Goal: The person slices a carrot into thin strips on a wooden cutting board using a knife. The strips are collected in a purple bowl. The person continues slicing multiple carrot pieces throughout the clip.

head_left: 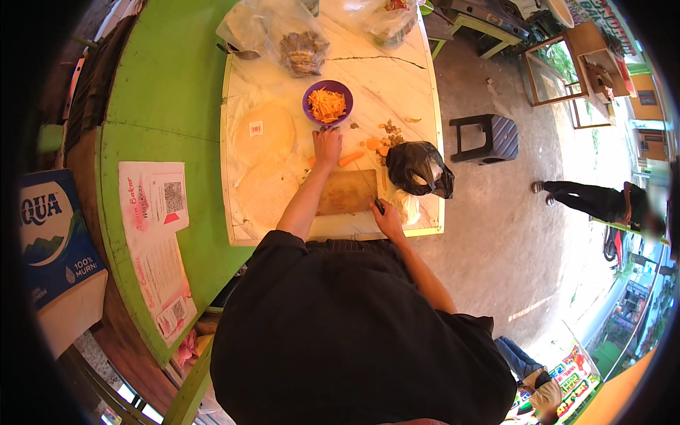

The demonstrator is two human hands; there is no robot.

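My left hand [327, 147] reaches out to the near rim of a purple bowl [309, 113] filled with orange carrot shreds [327, 105]. Its fingertips are small and bunched at the rim, so I cannot make out whether they grip anything. By the right front corner of a brown wooden cutting board [347, 193], my right hand [389, 221] is closed round the dark handle of a knife [379, 206]. A peeled carrot [350, 159] lies beyond the board, partly behind my left wrist. Orange carrot pieces [383, 150] and brownish scraps [392, 131] are scattered to its right.
A black plastic bag [411, 168] and a pale bundle [406, 207] sit at the table's right edge. Clear bags [301, 53] stand at the far side. Flat clear plastic packs [263, 134] lie left. A dark stool [489, 138] stands on the floor; two people are at the right.
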